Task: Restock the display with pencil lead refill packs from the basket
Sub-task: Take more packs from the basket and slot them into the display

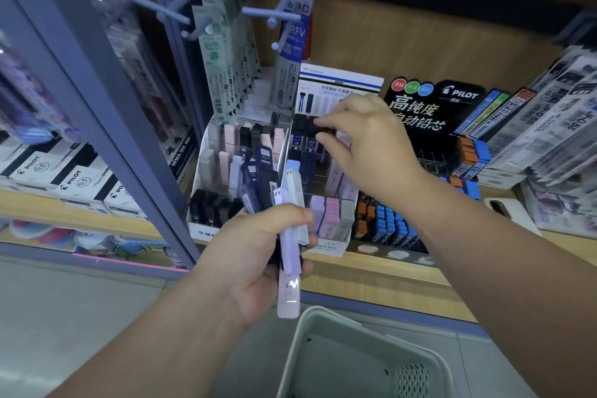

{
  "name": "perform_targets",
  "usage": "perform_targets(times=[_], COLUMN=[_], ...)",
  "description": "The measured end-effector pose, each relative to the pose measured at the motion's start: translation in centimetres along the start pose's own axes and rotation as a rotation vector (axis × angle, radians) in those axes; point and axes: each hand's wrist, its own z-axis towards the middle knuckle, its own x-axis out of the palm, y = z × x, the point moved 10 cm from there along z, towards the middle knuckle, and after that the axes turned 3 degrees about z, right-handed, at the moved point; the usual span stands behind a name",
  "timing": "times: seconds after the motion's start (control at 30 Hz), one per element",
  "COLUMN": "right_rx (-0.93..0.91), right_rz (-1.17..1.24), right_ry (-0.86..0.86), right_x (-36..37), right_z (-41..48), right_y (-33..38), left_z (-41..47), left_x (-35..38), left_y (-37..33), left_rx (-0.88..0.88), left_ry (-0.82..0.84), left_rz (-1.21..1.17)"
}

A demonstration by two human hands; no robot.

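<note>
Left hand [255,255]: 7 o'clock; fingers curled round a fan of refill packs [284,203].
Display [329,247]: on the shelf at 12 o'clock; front rows filled, some middle slots bare.
Basket [355,355]: 6 o'clock; no packs show in the visible part.
Right hand [365,145]: 1 o'clock; thumb and forefinger pinch a dark pack [325,131] at the back row.
Progress: judged midway; the held fan is yet to be slotted.

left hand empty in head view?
No, the left hand grips a fanned bundle of lead refill packs, purple, white and navy.
</note>
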Motion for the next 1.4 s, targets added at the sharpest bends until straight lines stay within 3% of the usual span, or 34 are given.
perform_targets(times=[0.17,0.27,0.47,0.57,0.67,0.77,0.87,0.97,1.17,1.4], right_rx=[0.593,0.786,0.790,0.817,0.857,0.844,0.752,0.636,0.384,0.171], right_rz=[0.623,0.864,1.032,1.101,1.174,1.076,0.829,0.640,0.296,0.074], right_ry=[0.282,0.327,0.570,0.529,0.365,0.161,0.078,0.084,0.142,0.173], right_x=[-0.2,0.7,2.5,2.3,1.0,-1.4,-2.8,-2.3,-0.8,0.9], right_z=[-5.8,-8.8,-11.1,-11.4,-10.7,-10.5,-11.0,-11.3,-10.9,-10.8], right_y=[-0.8,-1.4,-1.1,-2.0,-3.4,-5.9,-6.8,-5.9,-3.5,-2.2], left_z=[-0.2,-0.2,-0.8,-0.7,-0.4,0.1,0.5,0.4,-0.4,-0.7], left_x=[1.8,2.5,3.9,3.9,3.4,2.6,1.3,0.7,1.4,1.2], left_y=[0.6,1.7,3.1,3.6,2.9,2.3,2.9,3.3,3.5,3.3], left_rx=[0.033,0.010,-0.031,-0.032,0.002,0.040,0.021,0.007,0.026,0.032], left_ry=[0.137,0.188,0.298,0.276,0.206,0.112,0.040,0.008,0.128,0.149], left_rz=[0.136,0.215,0.227,0.215,0.141,0.092,0.095,0.093,0.116,0.116])
